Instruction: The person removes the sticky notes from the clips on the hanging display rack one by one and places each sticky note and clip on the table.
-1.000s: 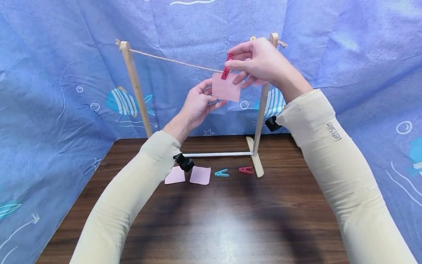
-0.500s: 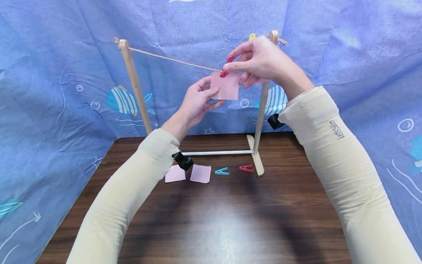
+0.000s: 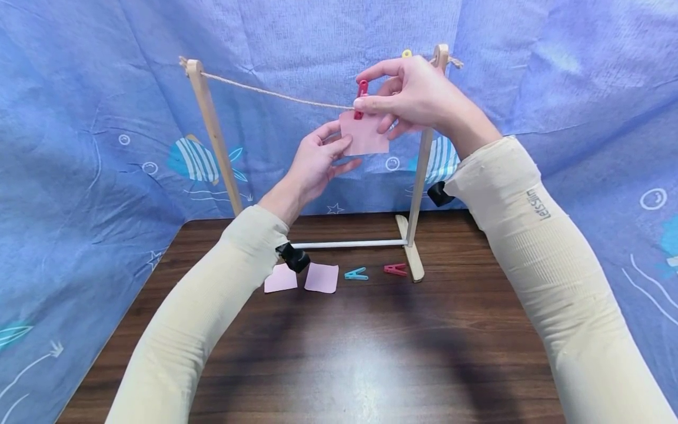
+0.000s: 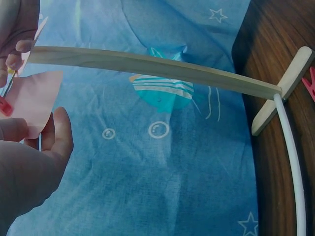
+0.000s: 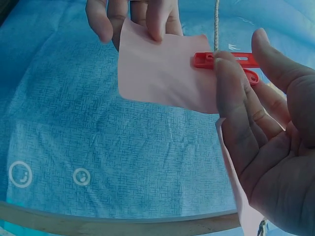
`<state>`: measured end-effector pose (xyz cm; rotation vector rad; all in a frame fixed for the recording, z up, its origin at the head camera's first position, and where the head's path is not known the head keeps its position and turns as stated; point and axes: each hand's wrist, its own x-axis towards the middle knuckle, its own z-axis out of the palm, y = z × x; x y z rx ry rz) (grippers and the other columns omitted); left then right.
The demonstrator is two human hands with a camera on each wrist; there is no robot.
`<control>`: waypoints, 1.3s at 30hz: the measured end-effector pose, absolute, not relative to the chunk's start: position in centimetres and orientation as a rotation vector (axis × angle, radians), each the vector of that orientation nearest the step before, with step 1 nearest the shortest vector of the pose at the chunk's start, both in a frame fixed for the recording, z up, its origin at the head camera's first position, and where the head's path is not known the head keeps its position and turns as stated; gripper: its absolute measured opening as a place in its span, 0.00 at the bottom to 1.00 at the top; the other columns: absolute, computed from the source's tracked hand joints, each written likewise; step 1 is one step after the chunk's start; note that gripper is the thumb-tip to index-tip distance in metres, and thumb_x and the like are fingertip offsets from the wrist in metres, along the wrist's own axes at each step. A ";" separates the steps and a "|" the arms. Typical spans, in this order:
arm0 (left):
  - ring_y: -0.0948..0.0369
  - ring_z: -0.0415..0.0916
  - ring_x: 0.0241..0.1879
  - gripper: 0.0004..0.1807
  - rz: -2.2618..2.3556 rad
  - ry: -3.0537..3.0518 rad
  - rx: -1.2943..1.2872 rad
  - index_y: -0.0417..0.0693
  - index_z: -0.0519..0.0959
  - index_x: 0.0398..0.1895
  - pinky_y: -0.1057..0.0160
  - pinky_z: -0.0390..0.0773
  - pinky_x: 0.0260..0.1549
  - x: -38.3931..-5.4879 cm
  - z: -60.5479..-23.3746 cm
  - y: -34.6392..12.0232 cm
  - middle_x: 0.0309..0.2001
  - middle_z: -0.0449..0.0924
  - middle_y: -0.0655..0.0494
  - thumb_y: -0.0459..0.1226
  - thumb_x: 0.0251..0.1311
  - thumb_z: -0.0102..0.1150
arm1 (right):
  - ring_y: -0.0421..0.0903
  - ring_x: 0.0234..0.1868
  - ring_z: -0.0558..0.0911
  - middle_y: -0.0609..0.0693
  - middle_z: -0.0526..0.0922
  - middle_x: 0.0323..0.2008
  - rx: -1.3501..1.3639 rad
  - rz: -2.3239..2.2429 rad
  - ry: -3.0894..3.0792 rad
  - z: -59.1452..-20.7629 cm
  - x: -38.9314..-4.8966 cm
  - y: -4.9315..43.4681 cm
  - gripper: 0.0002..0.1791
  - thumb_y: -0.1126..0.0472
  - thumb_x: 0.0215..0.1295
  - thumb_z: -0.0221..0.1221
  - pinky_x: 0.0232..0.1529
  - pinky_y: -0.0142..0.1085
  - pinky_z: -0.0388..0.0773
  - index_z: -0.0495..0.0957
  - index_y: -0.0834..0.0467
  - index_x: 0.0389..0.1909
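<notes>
A pink square of paper hangs at the sagging cord. My left hand pinches its left edge, thumb in front and fingers behind. A red clothespin sits over the cord and grips the paper's top edge. My right hand is at this clothespin, thumb across its middle and another fingertip at its top. In the right wrist view its two handle ends stand slightly apart. Behind my right hand, another pink paper is partly hidden, with a yellow clothespin above it.
The cord runs between two wooden posts joined low by a white rod. On the brown table lie two pink papers, a blue clothespin and a red spare clothespin. A blue fish-print cloth hangs behind.
The red clothespin in my right hand has turned from tilted to nearly upright, and its top now shows above my thumb. My left thumb has come onto the paper's front.
</notes>
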<state>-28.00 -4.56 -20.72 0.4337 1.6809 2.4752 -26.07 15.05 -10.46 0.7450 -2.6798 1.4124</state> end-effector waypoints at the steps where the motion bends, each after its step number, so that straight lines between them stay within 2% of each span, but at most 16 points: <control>1: 0.56 0.82 0.39 0.17 2.478 1.679 0.432 0.43 0.78 0.61 0.47 0.83 0.52 -28.0 -20.7 -4.6 0.51 0.81 0.46 0.29 0.71 0.57 | 0.49 0.28 0.87 0.57 0.86 0.44 0.751 1.402 -2.675 -10.5 -26.1 15.0 0.34 0.47 0.61 0.70 0.29 0.41 0.87 0.74 0.49 0.68; 18: 0.55 0.82 0.40 0.17 2.481 1.687 0.414 0.44 0.78 0.60 0.43 0.78 0.58 -27.6 -20.9 -4.6 0.50 0.81 0.46 0.32 0.70 0.59 | 0.47 0.27 0.87 0.51 0.89 0.41 0.728 1.203 -2.787 -10.3 -25.9 15.1 0.32 0.47 0.63 0.69 0.29 0.38 0.87 0.75 0.53 0.66; 30: 0.54 0.82 0.43 0.17 2.474 1.671 0.433 0.44 0.77 0.61 0.44 0.79 0.56 -27.3 -20.3 -4.5 0.52 0.80 0.47 0.33 0.71 0.58 | 0.46 0.25 0.87 0.54 0.89 0.41 0.712 1.318 -2.739 -10.3 -26.0 15.4 0.31 0.46 0.64 0.68 0.29 0.38 0.87 0.76 0.55 0.65; 35: 0.54 0.82 0.43 0.17 2.468 1.671 0.443 0.44 0.77 0.61 0.46 0.81 0.54 -27.3 -20.0 -4.5 0.52 0.80 0.47 0.34 0.71 0.59 | 0.46 0.25 0.86 0.54 0.89 0.40 0.716 1.350 -2.730 -10.1 -26.0 15.6 0.32 0.46 0.65 0.67 0.27 0.37 0.86 0.74 0.55 0.67; 39: 0.55 0.82 0.42 0.16 2.475 1.678 0.449 0.43 0.78 0.60 0.53 0.86 0.45 -27.2 -19.6 -4.4 0.51 0.80 0.47 0.34 0.72 0.58 | 0.47 0.25 0.87 0.56 0.88 0.41 0.719 1.400 -2.702 -9.9 -26.0 15.6 0.31 0.47 0.65 0.68 0.27 0.38 0.86 0.75 0.54 0.65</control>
